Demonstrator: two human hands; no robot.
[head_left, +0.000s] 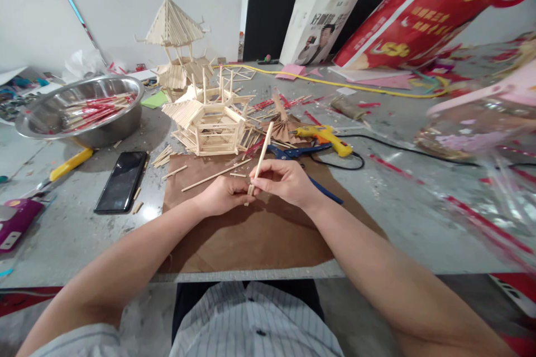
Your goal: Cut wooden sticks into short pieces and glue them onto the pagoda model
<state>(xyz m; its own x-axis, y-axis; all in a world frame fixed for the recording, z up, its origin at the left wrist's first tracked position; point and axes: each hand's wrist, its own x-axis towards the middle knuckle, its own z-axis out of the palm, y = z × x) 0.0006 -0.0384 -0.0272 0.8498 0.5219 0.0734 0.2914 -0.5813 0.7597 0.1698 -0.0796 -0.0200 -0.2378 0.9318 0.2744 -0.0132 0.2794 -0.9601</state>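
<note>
While both hands are close together above a brown sheet (pixel 268 242), I see the right hand (pixel 282 181) pinching a pale wooden stick (pixel 263 153) that slants upward, and the left hand (pixel 223 194) gripping a short wooden stub (pixel 250 190) near its lower end. The stick is slim, straight and bare. Just beyond stands a partly built stick pavilion (pixel 220 135), with open railings, upright posts and a slatted roof panel on its left. Near it, right of the hands, lies a yellow glue gun (pixel 342 145). Over to the left, a stainless-steel basin (pixel 39 122) holds a heap of sticks, many with red wrapping. Farther back stand a white tote bag (pixel 316 19) and a leaning red bag (pixel 419 17); I can't see inside either.
</note>
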